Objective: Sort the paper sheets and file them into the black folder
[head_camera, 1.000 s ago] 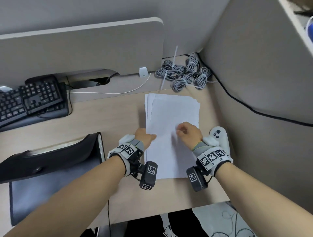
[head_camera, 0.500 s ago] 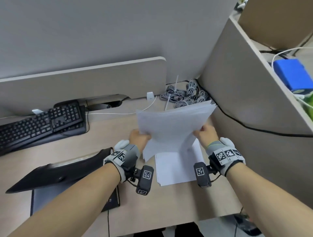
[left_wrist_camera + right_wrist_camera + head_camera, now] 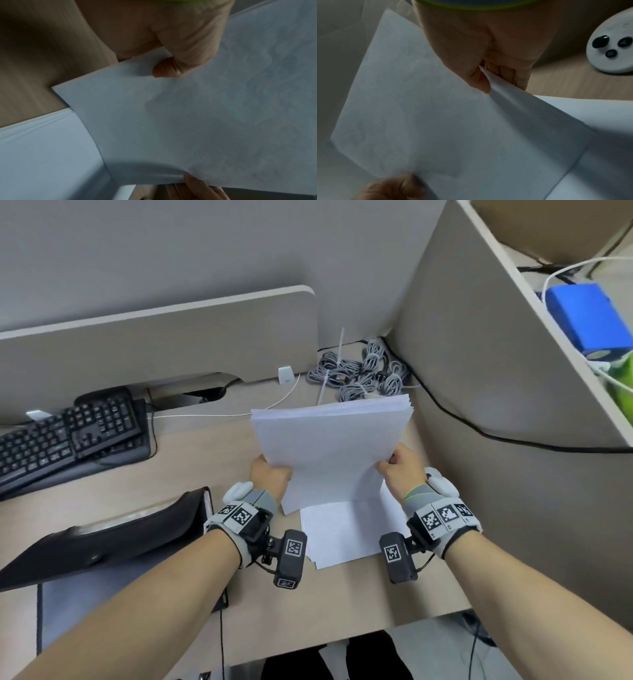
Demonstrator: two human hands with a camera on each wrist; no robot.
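I hold a stack of white paper sheets (image 3: 330, 445) raised off the desk, its far edge tilted up. My left hand (image 3: 270, 475) grips the stack's left edge, and my right hand (image 3: 399, 469) pinches its right edge. In the left wrist view the thumb presses on the lifted sheets (image 3: 205, 115). The right wrist view shows thumb and fingers pinching the same stack (image 3: 436, 128). Below them more white sheets (image 3: 342, 534) lie flat on the desk. The black folder (image 3: 102, 537) lies open at the left, its cover raised.
A black keyboard (image 3: 68, 436) sits at the back left. Bundled grey cables (image 3: 359, 374) fill the back corner. A white controller (image 3: 611, 44) lies right of the papers by the partition wall (image 3: 496, 405). A blue box (image 3: 589, 316) sits on the shelf beyond.
Both hands went from resting on the flat pile to lifting part of it. The lifted stack has since been squared between the hands and tilted more upright.
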